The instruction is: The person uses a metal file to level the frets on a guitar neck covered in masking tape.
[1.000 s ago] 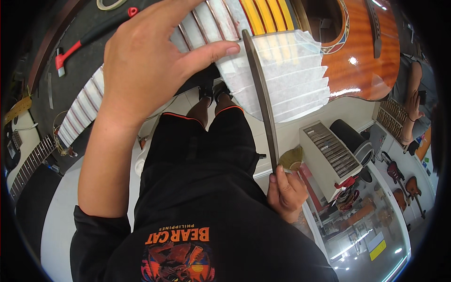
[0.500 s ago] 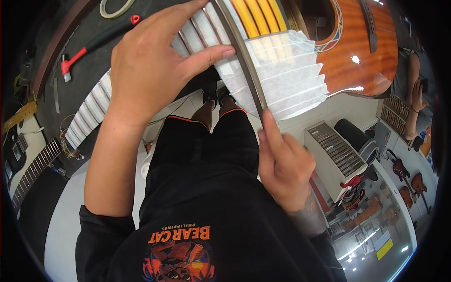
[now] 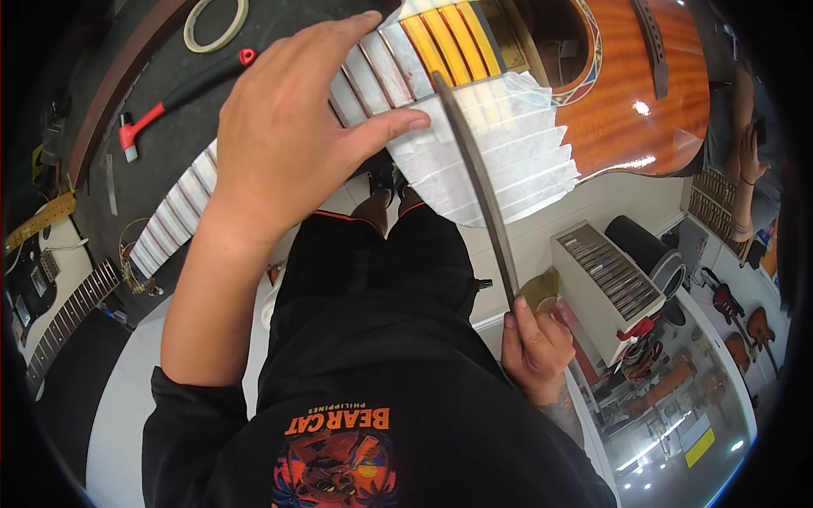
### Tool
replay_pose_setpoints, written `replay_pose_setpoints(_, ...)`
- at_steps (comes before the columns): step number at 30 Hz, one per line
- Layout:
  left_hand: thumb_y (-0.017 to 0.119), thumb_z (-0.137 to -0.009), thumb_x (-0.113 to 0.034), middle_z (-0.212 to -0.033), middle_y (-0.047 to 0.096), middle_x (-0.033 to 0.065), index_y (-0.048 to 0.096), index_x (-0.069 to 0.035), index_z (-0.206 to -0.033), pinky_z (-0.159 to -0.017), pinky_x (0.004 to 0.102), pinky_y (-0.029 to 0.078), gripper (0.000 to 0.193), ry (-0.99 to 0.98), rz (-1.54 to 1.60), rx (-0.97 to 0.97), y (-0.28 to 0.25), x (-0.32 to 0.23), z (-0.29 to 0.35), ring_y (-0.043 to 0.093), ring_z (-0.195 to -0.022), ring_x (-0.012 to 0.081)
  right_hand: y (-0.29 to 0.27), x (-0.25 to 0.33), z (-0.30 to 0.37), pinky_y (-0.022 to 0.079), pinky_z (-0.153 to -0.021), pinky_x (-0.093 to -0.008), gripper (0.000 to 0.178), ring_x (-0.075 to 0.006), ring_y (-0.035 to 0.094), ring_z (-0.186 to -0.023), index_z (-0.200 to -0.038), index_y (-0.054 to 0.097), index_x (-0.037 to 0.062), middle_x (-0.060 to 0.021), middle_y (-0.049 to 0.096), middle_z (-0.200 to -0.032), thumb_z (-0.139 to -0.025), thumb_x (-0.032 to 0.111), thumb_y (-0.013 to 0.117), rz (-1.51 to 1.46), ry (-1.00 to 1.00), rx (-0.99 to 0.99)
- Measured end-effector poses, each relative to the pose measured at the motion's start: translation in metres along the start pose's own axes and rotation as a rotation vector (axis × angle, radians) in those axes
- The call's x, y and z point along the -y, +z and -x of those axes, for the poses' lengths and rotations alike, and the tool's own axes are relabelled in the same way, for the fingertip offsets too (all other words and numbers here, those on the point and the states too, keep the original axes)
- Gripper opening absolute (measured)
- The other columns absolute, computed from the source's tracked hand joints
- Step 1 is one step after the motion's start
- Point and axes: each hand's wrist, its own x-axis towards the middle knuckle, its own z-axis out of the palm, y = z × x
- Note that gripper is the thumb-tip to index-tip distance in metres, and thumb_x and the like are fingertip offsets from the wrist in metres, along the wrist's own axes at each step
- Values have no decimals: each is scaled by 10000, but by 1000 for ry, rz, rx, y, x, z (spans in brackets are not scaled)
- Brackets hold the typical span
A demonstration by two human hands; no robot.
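Note:
An acoustic guitar with a glossy brown top (image 3: pixel 631 123) lies across the upper part of the view. White masking tape (image 3: pixel 529 148) covers its upper bout, and taped strips fill the spaces between the frets on the neck (image 3: pixel 174 207). Near the soundhole, the strips are yellow (image 3: pixel 457 42). My left hand (image 3: pixel 284 127) rests over the neck, fingers stretched and thumb out along the fretboard edge. In my right hand (image 3: pixel 539 351) is the end of a long, narrow metal file (image 3: pixel 481 178), forefinger laid along it. Its far tip reaches the fretboard beside the yellow strips.
A red-and-black hammer (image 3: pixel 161 110) and a tape roll (image 3: pixel 216 25) lie on the dark bench at left, with an electric guitar (image 3: pixel 51 271) nearby. At right are a box of files (image 3: pixel 610 271), a glass case (image 3: pixel 677 415) and another person's arm (image 3: pixel 745 182).
My right hand has drawn the file back toward me and rightward, so its far end now shows on the fretboard. The left hand stays on the neck, its place in view slightly shifted.

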Motion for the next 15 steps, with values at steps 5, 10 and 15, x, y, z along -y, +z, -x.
replay_pose_setpoints(5,939,-704,-313,-1164,742,124,697,-53,-1262,-889,331,561,661,-52,110,15,9,1,-1,733,-995,269,-2,1,-2,464,-505,-328,497,-194,593,-542,-1251,711,20,-50,640,-710,-769,-64,798,-11,35,49)
replay_pose_setpoints(10,932,-714,-323,-1133,750,116,707,-53,-1243,-863,324,567,635,-70,6,-5,9,2,3,736,-985,258,-2,-3,2,470,-505,-333,505,-193,597,-544,-1258,706,26,-49,650,-734,-770,-64,801,-2,20,59)
replay_pose_setpoints(15,931,-707,-331,-1146,751,104,720,-59,-1223,-868,335,570,620,-80,19,-35,10,3,2,735,-1004,262,0,2,2,471,-488,-345,495,-194,585,-527,-1271,703,34,-41,596,-699,-793,-49,797,95,2,65)
